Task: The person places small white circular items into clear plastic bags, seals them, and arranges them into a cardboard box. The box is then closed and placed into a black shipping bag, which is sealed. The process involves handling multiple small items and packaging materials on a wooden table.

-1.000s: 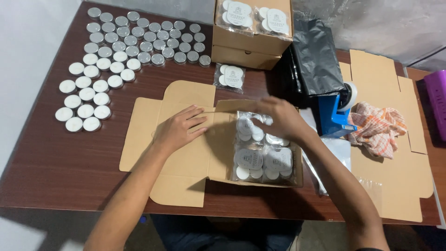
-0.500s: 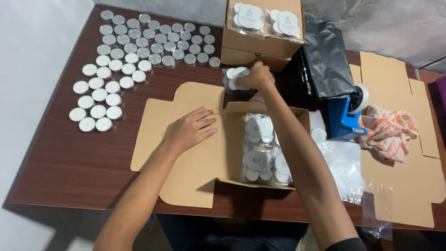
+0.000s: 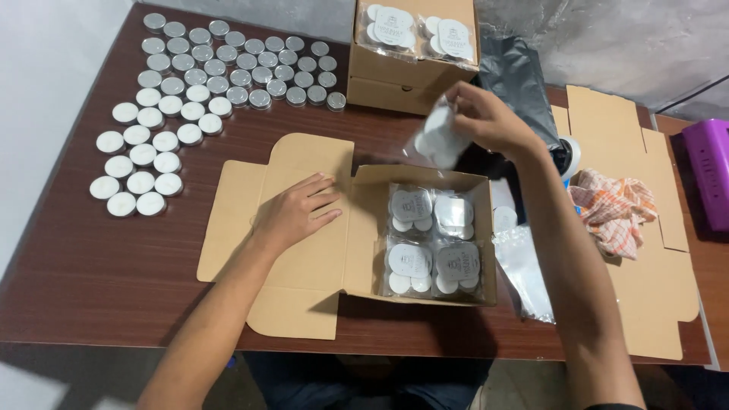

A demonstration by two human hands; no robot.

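Observation:
An open cardboard box [image 3: 363, 228] sits at the table's front middle, its flaps spread flat. Inside lie several clear packs of white tealight candles [image 3: 433, 243]. My left hand [image 3: 295, 211] rests flat, fingers apart, on the box's left flap. My right hand [image 3: 486, 118] is raised above the box's far edge, gripping a clear pack of tealights [image 3: 439, 140] that hangs in the air, slightly blurred.
Many loose tealights [image 3: 190, 83] stand in rows at the far left. A second cardboard box [image 3: 410, 57] with packs on top stands behind. A black bag [image 3: 516, 76], flat cardboard [image 3: 645, 228], an orange checked cloth [image 3: 611, 209], clear plastic bags [image 3: 524, 266] and a purple item [image 3: 710, 175] lie on the right.
My right hand left the box, reached to the far side, picked up a pack of tealights and now lifts it back toward the box. The left hand stayed on the flap.

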